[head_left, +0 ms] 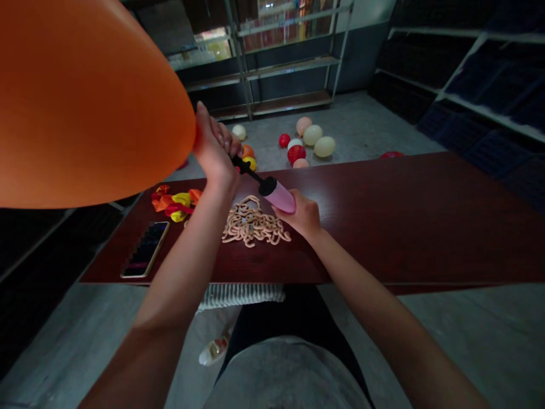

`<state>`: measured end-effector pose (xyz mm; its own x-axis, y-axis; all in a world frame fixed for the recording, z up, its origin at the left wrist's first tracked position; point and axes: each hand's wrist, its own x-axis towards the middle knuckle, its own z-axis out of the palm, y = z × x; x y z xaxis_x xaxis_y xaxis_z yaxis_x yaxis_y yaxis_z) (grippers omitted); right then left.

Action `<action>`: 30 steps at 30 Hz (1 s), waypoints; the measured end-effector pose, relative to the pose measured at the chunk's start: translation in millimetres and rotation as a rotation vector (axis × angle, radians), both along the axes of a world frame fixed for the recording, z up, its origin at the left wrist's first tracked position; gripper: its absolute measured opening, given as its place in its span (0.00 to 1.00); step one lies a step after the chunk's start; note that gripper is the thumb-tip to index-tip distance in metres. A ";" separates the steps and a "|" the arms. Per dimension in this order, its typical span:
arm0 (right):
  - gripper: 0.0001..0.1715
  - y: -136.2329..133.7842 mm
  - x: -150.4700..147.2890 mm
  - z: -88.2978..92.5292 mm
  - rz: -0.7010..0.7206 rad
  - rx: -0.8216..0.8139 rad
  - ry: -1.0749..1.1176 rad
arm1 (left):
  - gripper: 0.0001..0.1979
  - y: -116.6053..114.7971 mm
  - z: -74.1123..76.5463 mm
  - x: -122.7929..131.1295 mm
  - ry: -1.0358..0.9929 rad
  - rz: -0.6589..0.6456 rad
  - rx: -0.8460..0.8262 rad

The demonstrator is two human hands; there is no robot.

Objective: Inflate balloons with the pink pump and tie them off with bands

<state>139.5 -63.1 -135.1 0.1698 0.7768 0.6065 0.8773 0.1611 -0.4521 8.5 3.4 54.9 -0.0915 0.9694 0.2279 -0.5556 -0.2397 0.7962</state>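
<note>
A large inflated orange balloon (85,96) fills the upper left of the head view. My left hand (215,147) is closed around its neck where it meets the black nozzle end of a hand pump. My right hand (302,216) grips the pink barrel of the pump (279,194), which slants up to the left above a dark wooden table (404,216). Under the pump lies a heap of pale peach flat balloons (253,224). The balloon's neck is hidden inside my left fist.
Flat orange, yellow and red balloons (176,204) and a smartphone (145,249) lie on the table's left part. Several inflated balloons (313,142) rest on the floor beyond the table, before metal shelving (281,62). Dark racks line the right wall.
</note>
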 end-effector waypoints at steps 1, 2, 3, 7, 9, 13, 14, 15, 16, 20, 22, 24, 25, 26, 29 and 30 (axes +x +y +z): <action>0.26 0.3 0.2 0.4 -0.023 -0.009 0.006 | 0.26 1.6 -9.0 12.6 -0.017 0.009 0.025; 0.26 0.7 0.5 0.8 -0.047 -0.020 0.011 | 0.26 2.8 -18.3 24.0 -0.031 0.017 0.040; 0.27 1.0 0.7 1.1 -0.070 -0.032 0.017 | 0.26 3.6 -27.3 33.7 -0.034 0.014 0.022; 0.28 1.4 1.4 2.5 -0.111 -0.047 0.040 | 0.28 3.8 -46.5 50.2 -0.006 -0.055 -0.059; 0.28 0.7 1.3 3.5 -0.093 -0.031 0.035 | 0.28 2.8 -44.5 46.3 -0.023 -0.065 -0.043; 0.28 -2.7 0.8 6.2 -0.055 0.031 -0.004 | 0.26 -0.2 -32.8 23.3 -0.084 -0.058 -0.025; 0.28 -3.7 0.7 6.7 -0.044 0.042 -0.024 | 0.26 -0.8 -30.7 14.9 -0.102 -0.048 -0.029; 0.28 -4.8 0.8 7.0 -0.030 0.050 -0.048 | 0.26 -1.2 -29.3 5.5 -0.120 -0.031 -0.038; 0.28 -5.8 0.9 7.3 -0.013 0.053 -0.074 | 0.26 -1.4 -28.5 -4.8 -0.137 -0.010 -0.048; 0.27 -8.5 1.8 7.1 0.051 0.057 -0.177 | 0.24 -1.5 -30.1 -52.5 -0.204 0.097 -0.108; 0.26 -8.8 2.0 6.6 0.074 0.045 -0.237 | 0.23 -1.9 -33.1 -78.0 -0.241 0.147 -0.149; 0.25 -8.5 1.6 6.0 0.092 0.029 -0.304 | 0.22 -2.5 -37.3 -102.8 -0.273 0.186 -0.191; 0.25 -8.2 1.1 5.7 0.101 0.026 -0.336 | 0.22 -2.9 -39.6 -114.5 -0.289 0.204 -0.202; 0.25 -7.8 0.3 5.6 0.110 0.027 -0.364 | 0.21 -3.1 -41.8 -125.3 -0.303 0.224 -0.205; 0.24 -6.2 -4.5 5.8 0.131 0.041 -0.417 | 0.21 -3.7 -45.1 -150.0 -0.330 0.284 -0.188; 0.24 -5.7 -6.7 6.2 0.136 0.046 -0.420 | 0.21 -3.7 -44.3 -154.6 -0.333 0.292 -0.180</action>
<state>132.8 -68.9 -129.0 -0.2002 0.7458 0.6354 0.9528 0.2992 -0.0510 -146.1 -0.3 10.7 -0.4050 0.9138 -0.0293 -0.7175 -0.2978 0.6297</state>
